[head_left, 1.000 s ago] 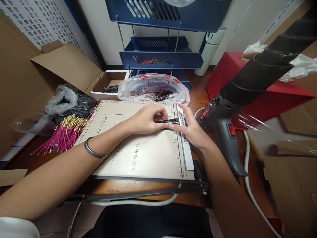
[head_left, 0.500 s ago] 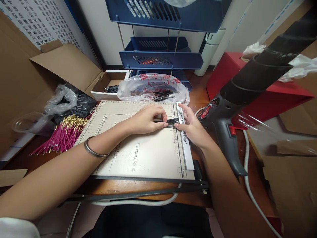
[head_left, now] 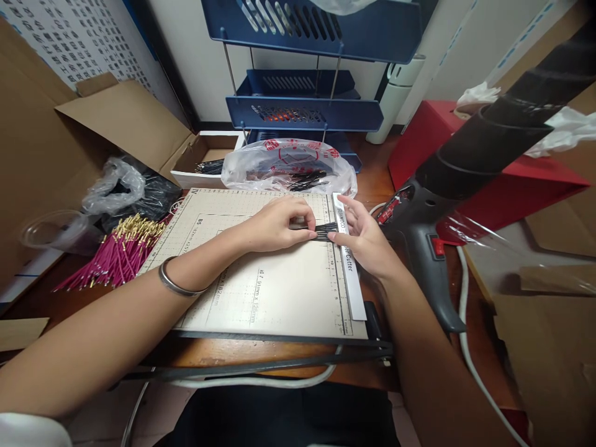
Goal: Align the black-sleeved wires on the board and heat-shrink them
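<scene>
The left hand [head_left: 282, 225] is pinching the bundle of black wires [head_left: 323, 233] between thumb and fingers. The bundle is lying on the cutting board [head_left: 293, 292], between the hands, its long axis running left to right, crosswise to the white strip [head_left: 354, 292]. The right hand [head_left: 370, 245] is touching the bundle with its thumb, near the strip; whether its fingers are clamping the wires cannot be told.
</scene>
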